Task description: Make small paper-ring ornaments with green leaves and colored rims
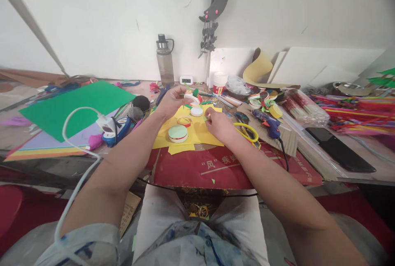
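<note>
My left hand (173, 102) is closed around the edge of a cut paper-cup ring (191, 99), white with red, which has green bits on it. It is raised just above the yellow sheets. My right hand (217, 122) is low over the yellow sheets (202, 132), fingers pinched together. Whatever sits in that pinch is too small to make out. Between the hands lies a small white disc (196, 111). Nearer to me are a red-and-white ring (184, 121) and a round cup base with a pale green top (178, 132).
Right of my right hand are yellow-handled scissors (251, 133) and a blue glue gun (268, 124) with a cable. A phone (339, 149) lies farther right. Paper cups (219, 83) and a bottle (166, 62) stand behind. At left, a white cable plugs into a power strip (115, 131).
</note>
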Demonstrator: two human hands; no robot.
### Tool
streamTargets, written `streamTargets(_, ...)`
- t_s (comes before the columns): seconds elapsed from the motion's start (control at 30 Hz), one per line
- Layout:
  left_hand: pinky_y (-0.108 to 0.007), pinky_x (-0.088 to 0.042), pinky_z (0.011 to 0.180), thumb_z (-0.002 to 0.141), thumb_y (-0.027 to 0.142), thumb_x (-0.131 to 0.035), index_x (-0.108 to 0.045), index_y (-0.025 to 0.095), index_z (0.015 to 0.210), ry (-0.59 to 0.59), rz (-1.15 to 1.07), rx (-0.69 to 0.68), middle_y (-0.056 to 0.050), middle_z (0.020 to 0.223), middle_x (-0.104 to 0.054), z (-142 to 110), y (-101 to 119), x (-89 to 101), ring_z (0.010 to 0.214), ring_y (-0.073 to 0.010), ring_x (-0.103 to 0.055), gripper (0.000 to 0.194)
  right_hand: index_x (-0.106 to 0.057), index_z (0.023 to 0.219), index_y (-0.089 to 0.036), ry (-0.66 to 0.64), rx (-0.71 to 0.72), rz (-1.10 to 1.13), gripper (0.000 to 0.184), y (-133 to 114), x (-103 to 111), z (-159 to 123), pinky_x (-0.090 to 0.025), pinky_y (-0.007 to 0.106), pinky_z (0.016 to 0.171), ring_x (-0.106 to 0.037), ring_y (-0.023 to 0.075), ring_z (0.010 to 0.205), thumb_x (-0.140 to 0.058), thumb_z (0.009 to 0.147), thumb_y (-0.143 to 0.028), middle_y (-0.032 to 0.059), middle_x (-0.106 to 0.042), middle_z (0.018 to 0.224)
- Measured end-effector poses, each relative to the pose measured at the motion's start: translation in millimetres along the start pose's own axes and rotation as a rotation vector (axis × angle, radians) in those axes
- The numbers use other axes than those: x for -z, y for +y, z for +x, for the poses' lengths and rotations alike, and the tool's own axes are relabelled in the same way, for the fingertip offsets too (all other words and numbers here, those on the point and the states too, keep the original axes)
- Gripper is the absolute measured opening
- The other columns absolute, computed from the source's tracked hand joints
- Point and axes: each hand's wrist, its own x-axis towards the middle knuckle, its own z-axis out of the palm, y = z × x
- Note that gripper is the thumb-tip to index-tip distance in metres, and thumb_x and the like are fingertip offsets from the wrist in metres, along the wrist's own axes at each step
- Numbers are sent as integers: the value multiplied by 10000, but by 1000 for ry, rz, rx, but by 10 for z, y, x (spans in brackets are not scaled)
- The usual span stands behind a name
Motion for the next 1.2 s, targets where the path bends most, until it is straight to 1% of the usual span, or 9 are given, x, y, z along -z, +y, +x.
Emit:
streamTargets(0.13,-270,-553,750,491,281,-1061,-658,167,804,-4,41,-2,18,816,-748,-12,12,41,747,-123,-696,524,-569,1419,-190,131,51,205,456,102,1,36,-471,316,804,-720,236,911,-523,970,-123,66,-793,991)
streamTargets(0.27,-282,-554,786,554,263,-1041,-696,162,859,-34,92,-6,-10,869,-759,-57,30,51,807,-135,-703,472,-692,1185,-195,238,117,259,316,191,-14,70,-451,302,790,-676,206,837,-521,937,-99,53,-764,932)
streamTargets(0.33,-286,-562,779,546,248,-1046,-701,160,876,-45,106,20,-5,869,-751,-79,26,47,791,-134,-705,486,-721,1044,-189,280,143,278,240,221,-15,87,-454,299,803,-667,201,848,-534,926,-97,63,-766,943)
streamTargets(0.4,-292,-577,767,538,255,-1054,-713,155,906,-56,116,49,-11,886,-751,-93,13,41,787,-142,-719,512,-733,996,-181,320,156,306,216,243,-5,102,-472,306,835,-672,205,874,-542,929,-105,77,-780,981)
streamTargets(0.53,-287,-598,758,564,278,-1051,-738,148,905,-94,152,43,-41,934,-763,-103,8,21,855,-161,-736,481,-763,1075,-172,397,173,343,284,265,64,99,-502,364,969,-690,242,989,-518,944,-116,100,-803,1092)
streamTargets(0.7,-288,-597,814,584,354,-1047,-758,165,847,-110,178,-54,-82,1013,-792,-113,98,-46,941,-183,-745,435,-782,1158,-198,483,150,401,461,276,162,32,-511,390,1019,-685,264,1114,-493,840,-31,100,-794,1154)
streamTargets(0.87,-306,-583,842,633,370,-1023,-768,185,839,-177,272,-161,-95,997,-798,-126,170,-124,936,-188,-735,377,-767,1046,-211,700,190,635,215,290,116,39,-543,368,903,-683,235,965,-605,908,-183,78,-790,1050)
streamTargets(1.03,-340,-570,893,720,378,-955,-776,196,847,-211,425,-229,-109,1042,-805,-149,138,-167,965,-201,-737,286,-735,953,-225,642,186,955,97,264,85,91,-551,324,784,-652,188,820,-706,892,-296,29,-750,903)
streamTargets(1.2,-363,-563,927,764,323,-902,-776,205,859,-239,463,-266,-110,1089,-815,-155,117,-173,1023,-222,-753,197,-767,859,-223,639,212,957,74,261,109,76,-543,319,793,-636,174,853,-771,826,-289,49,-757,1011)
